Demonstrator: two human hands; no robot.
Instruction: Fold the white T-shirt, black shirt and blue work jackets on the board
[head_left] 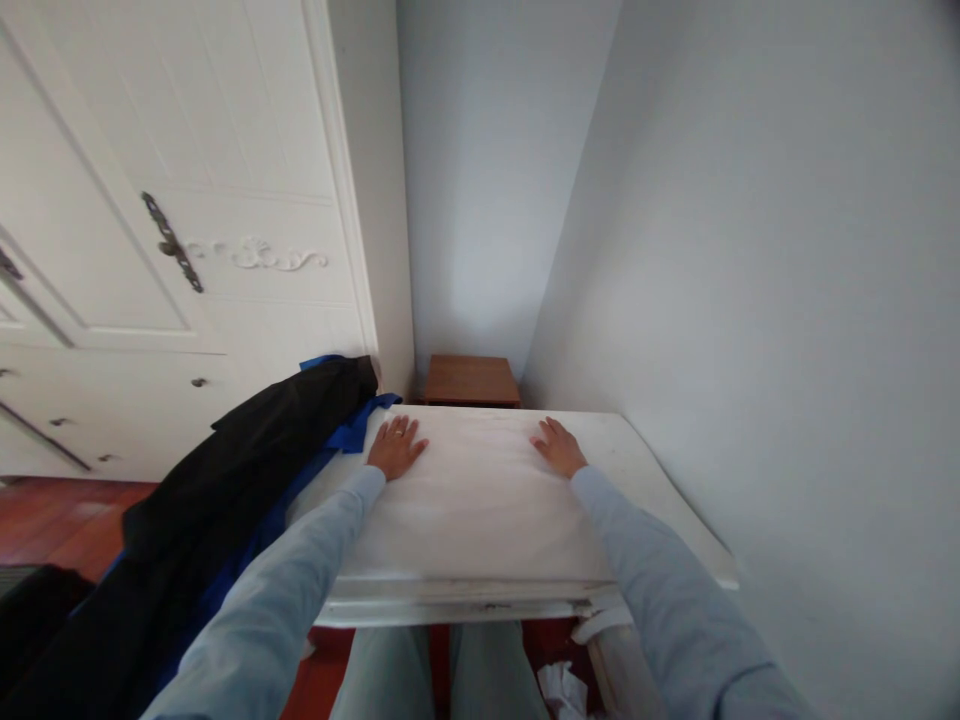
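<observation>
Bare white table top lies open at frame centre; dark clothing crowds its left edge (draping off), a wall closes the right.

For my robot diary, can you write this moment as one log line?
left hand: flat on white cloth | right hand: flat on cloth | black garment: beside left

Pale bare walls meeting in a narrow corner; white panelled wardrobe at left (dark metal handle); small brown wooden stand behind; reddish wood floor.
</observation>
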